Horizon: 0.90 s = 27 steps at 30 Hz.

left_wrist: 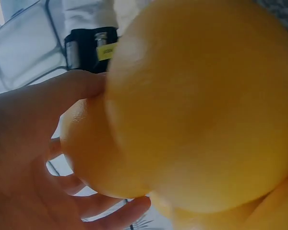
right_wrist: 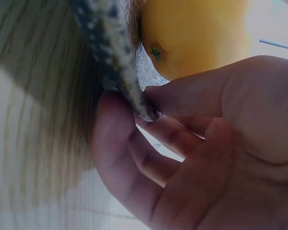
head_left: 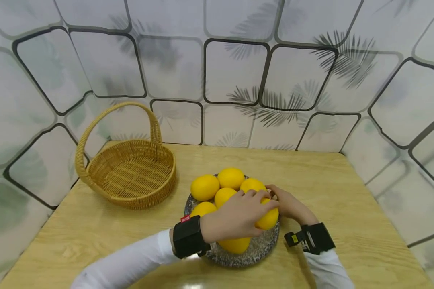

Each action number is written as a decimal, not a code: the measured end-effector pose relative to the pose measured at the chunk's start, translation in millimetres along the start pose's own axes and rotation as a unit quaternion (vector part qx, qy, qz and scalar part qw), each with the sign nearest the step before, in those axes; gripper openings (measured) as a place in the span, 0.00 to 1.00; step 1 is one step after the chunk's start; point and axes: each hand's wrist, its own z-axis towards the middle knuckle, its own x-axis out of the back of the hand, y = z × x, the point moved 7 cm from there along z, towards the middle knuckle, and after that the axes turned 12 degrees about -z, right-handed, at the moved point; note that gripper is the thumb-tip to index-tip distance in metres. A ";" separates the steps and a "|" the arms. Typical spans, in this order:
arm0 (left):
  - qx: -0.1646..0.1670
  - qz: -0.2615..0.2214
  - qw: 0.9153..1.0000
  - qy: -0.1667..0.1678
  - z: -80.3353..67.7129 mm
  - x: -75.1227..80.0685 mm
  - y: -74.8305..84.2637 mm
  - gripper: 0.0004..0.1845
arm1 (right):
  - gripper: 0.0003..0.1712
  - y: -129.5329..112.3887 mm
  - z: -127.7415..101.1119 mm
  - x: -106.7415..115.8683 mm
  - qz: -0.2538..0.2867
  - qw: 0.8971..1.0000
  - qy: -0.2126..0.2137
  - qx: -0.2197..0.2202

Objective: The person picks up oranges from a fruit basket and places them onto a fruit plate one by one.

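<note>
My left hand (head_left: 236, 214) reaches across a speckled grey plate (head_left: 262, 245) and grips a yellow lemon (head_left: 269, 218) at the plate's right side. In the left wrist view its thumb and fingers curl round that lemon (left_wrist: 89, 153), while a nearer lemon (left_wrist: 201, 100) fills much of the picture. Several more lemons (head_left: 205, 187) lie on the plate, some partly hidden by the left hand. At the right edge my right hand (head_left: 293, 206) pinches the plate's rim (right_wrist: 117, 52), thumb on the upper side and fingers underneath. One lemon (right_wrist: 192, 38) sits just inside that rim.
A wicker basket (head_left: 135, 200) with a tall arched handle (head_left: 81, 154) stands left of the plate, nothing inside it. Both rest on a light wooden table (head_left: 322, 172). Patterned walls (head_left: 235, 72) enclose the table at the back and both sides.
</note>
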 end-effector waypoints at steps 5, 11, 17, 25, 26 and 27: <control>-0.008 0.035 0.999 -0.013 3.5 -14.5 -1.6 0.38 | 0.31 -2.5 4.2 1.9 0.010 1.000 0.002 0.005; -0.002 0.057 0.998 -0.034 4.4 -31.1 -3.0 0.37 | 0.30 -1.2 8.1 -3.3 0.005 1.000 -0.004 -0.009; 0.009 0.072 0.997 -0.040 6.3 -37.5 -2.1 0.34 | 0.31 -0.1 8.9 -6.0 0.015 1.000 -0.007 -0.013; 0.027 0.028 0.999 0.000 1.2 -33.0 -1.7 0.29 | 0.29 7.5 -0.7 -2.0 -0.005 1.000 0.013 -0.016; 0.036 0.020 0.999 0.007 -0.4 -30.7 -3.0 0.28 | 0.29 8.7 -2.7 -0.9 -0.007 1.000 0.015 -0.018; 0.047 0.010 0.999 0.016 -2.7 -27.3 -4.8 0.28 | 0.29 9.1 -4.8 0.8 -0.005 1.000 0.017 -0.025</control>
